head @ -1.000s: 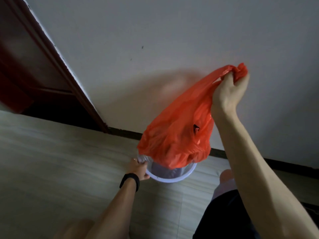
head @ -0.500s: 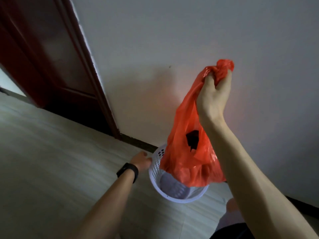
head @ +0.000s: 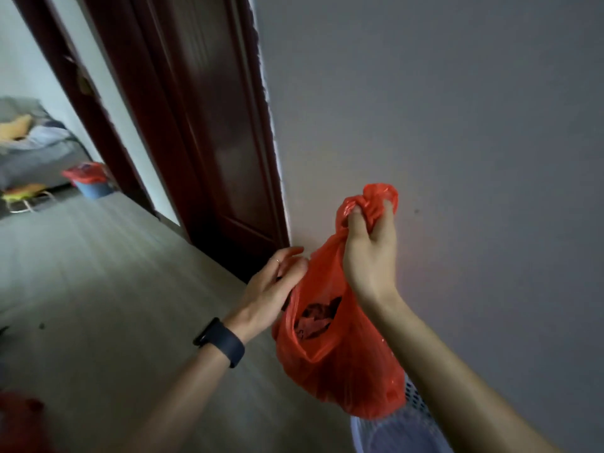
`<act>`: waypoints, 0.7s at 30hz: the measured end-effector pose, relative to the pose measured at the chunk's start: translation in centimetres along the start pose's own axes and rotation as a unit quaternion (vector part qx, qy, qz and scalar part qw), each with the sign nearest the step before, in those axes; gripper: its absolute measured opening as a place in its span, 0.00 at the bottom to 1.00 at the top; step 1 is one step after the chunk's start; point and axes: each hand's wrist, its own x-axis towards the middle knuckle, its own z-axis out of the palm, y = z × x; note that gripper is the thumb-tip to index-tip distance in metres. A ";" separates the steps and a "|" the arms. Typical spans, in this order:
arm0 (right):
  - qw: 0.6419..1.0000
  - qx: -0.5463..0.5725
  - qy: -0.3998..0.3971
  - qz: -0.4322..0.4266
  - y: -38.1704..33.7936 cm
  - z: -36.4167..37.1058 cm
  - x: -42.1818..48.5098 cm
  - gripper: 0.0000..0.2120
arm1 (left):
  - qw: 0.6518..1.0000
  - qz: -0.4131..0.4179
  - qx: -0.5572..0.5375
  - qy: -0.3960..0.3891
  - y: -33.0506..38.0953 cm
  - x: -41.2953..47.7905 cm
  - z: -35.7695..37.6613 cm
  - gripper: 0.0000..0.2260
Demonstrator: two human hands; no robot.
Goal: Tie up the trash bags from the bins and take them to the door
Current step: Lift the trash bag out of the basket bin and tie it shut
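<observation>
The right grip (head: 369, 246) clenches the bunched, crinkled neck of a thin red plastic trash bag (head: 343, 364), which hangs below it. The left grip (head: 274, 286), just left, curls its fingers onto the bag's open rim. A white perforated bin (head: 413, 400) sits beneath the bag's rounded bottom.

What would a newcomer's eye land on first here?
The bright red trash bag hangs mid-frame, its bunched top gripped in the right hand while the left hand is at its open edge. Next come the dark red door upper left and the white bin just below the bag.
</observation>
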 end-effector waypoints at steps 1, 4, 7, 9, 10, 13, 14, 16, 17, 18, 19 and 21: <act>1.000 0.000 -0.017 0.012 0.7 0.8 -0.2 0.06 | 1.000 0.020 0.013 -0.014 0.5 -0.1 -0.4 0.30; 0.997 0.003 -0.054 0.061 3.8 2.7 -0.9 0.06 | 0.989 0.016 0.136 -0.053 -0.3 0.5 -0.5 0.53; 0.989 0.010 -0.084 0.119 6.4 3.2 -2.2 0.09 | 0.979 -0.004 0.197 -0.045 -3.6 1.5 -0.1 0.56; 0.982 -0.002 -0.101 0.162 8.7 3.1 -2.9 0.13 | 0.981 -0.028 0.184 -0.050 -6.0 2.1 -0.1 0.43; 0.977 -0.018 -0.112 0.178 10.1 2.8 -3.2 0.13 | 0.979 -0.048 0.190 -0.056 -7.7 2.4 -0.1 0.30; 0.963 -0.054 -0.139 0.227 14.2 1.3 -3.8 0.08 | 0.963 -0.119 0.231 -0.076 -12.1 2.5 -0.3 0.04; 0.956 -0.061 -0.144 0.247 15.8 0.9 -4.3 0.06 | 0.962 -0.137 0.224 -0.074 -14.1 2.5 -0.2 0.07; 0.947 -0.077 -0.152 0.271 18.4 0.3 -5.5 0.04 | 0.966 -0.172 0.186 -0.050 -17.3 2.0 -0.5 0.10; 0.944 -0.092 -0.153 0.276 19.7 0.1 -6.2 0.04 | 0.968 -0.190 0.158 -0.039 -18.8 1.9 -0.6 0.12; 0.940 -0.106 -0.157 0.283 20.7 0.0 -6.9 0.06 | 0.968 -0.207 0.136 -0.031 -19.9 1.7 -0.8 0.13; 0.935 -0.114 -0.158 0.296 22.1 0.1 -7.5 0.06 | 0.967 -0.229 0.106 -0.014 -21.7 1.9 -0.9 0.13; 0.930 -0.149 -0.163 0.293 23.4 0.3 -8.2 0.05 | 0.958 -0.282 0.022 0.049 -24.1 2.2 -1.5 0.12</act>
